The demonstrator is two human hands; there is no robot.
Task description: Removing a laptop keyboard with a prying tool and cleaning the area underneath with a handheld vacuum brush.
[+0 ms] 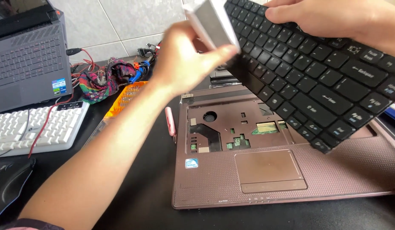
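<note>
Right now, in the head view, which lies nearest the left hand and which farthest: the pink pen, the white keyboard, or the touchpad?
From the left hand:
1. Pink pen, just below it, beside the brown laptop's left edge.
2. Touchpad, lower right, on the brown laptop.
3. White keyboard, far left of the table.

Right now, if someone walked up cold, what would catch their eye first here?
The black laptop keyboard lifted clear and tilted in the upper right, held by the left hand at its near end and the right hand on top. Below it, the brown laptop base lies with its keyboard bay open, circuit boards showing. At far left sit a grey laptop and a white keyboard.
</note>
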